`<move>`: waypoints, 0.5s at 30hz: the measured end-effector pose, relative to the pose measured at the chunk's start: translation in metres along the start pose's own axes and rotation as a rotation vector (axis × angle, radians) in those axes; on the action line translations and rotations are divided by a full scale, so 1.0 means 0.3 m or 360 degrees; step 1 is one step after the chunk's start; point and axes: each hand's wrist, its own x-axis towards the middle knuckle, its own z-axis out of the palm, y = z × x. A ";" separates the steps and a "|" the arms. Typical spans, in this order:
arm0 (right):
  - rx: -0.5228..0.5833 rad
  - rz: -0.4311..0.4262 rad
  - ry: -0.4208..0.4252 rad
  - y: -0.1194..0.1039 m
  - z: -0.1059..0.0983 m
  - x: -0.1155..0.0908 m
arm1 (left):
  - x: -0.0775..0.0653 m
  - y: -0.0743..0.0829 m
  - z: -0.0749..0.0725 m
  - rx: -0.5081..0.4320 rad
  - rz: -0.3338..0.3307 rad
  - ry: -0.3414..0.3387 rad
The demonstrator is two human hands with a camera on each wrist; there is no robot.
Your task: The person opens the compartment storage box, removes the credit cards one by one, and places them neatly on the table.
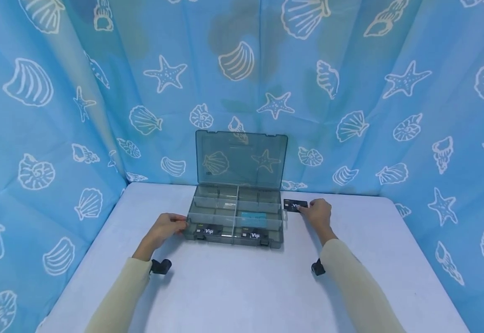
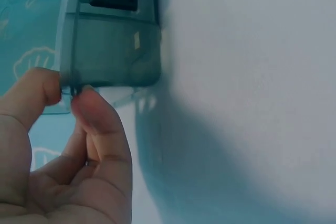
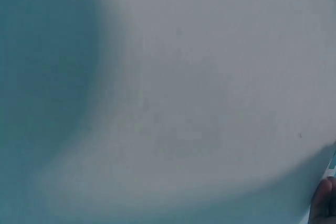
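Observation:
A smoky, see-through compartment box (image 1: 233,241) stands on the table with its lid (image 1: 242,157) raised. My left hand (image 1: 169,229) grips the box's left front corner; in the left wrist view, thumb and finger pinch its rim. Just right of the box, my right hand (image 1: 320,216) pinches the right end of a black Vip card (image 1: 291,206). Two more black cards, a left one (image 1: 206,231) and a right one (image 1: 253,235), lie in the front compartments. Behind the right one is a teal card (image 1: 248,217). The right wrist view catches only fingertips (image 3: 321,203).
A white-covered table (image 1: 242,291) carries the box near its back edge. Behind and beside it hangs a blue curtain (image 1: 242,92) printed with shells and starfish. Black wrist mounts, left (image 1: 160,267) and right (image 1: 318,268), stick out inward from the sleeves.

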 end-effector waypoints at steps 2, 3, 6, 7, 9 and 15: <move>-0.0023 -0.0002 0.0020 -0.011 0.001 0.001 | 0.005 0.002 0.003 -0.0015 -0.0007 0.0015; -0.0027 -0.0020 0.0027 -0.022 0.000 0.000 | 0.008 0.002 0.006 -0.0016 -0.0013 0.0016; -0.0001 -0.0151 0.0031 -0.076 -0.008 -0.011 | 0.010 0.000 0.014 -0.0028 -0.0027 0.0012; 0.0011 -0.0228 0.0023 -0.101 -0.011 -0.016 | 0.010 0.000 0.016 -0.0029 -0.0025 0.0009; 0.0096 -0.0380 -0.0054 -0.162 -0.018 -0.033 | 0.008 0.001 0.018 -0.0037 -0.0017 0.0008; 0.0209 -0.0557 -0.0636 -0.324 0.006 -0.124 | -0.003 0.005 0.019 -0.0062 -0.0025 0.0031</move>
